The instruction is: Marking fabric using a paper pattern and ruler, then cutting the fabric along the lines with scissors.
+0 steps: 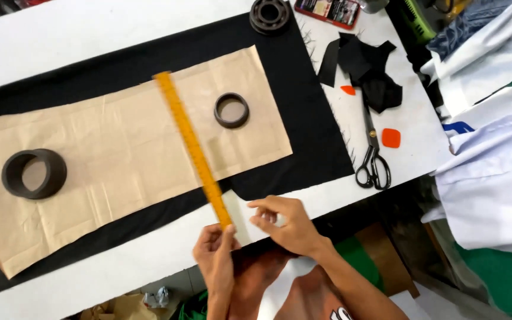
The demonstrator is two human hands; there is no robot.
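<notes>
A long yellow ruler (192, 148) lies slanted across the brown paper pattern (120, 154), running from near the pattern's far edge down to the near edge of the desk (60, 41). Its near end is pinched in the grip of the left hand (216, 255), thumb and fingers pressed together on it right at the desk's near edge. The right hand (282, 224) hovers just beside that end, its grip loosely curled with fingertips drawn close, holding nothing that can be made out.

The paper pattern rests on black fabric (303, 118) spread over the white desk. Two dark rings weigh the paper down: a large ring (34, 173) toward the left end and a smaller ring (231, 110) near the right end, just beside the ruler. A round bearing-like weight (269, 15) sits at the fabric's far edge. Toward the desk's right edge lie black scissors (373, 160), black fabric scraps (365, 68) and two orange chalk pieces (390, 137).
</notes>
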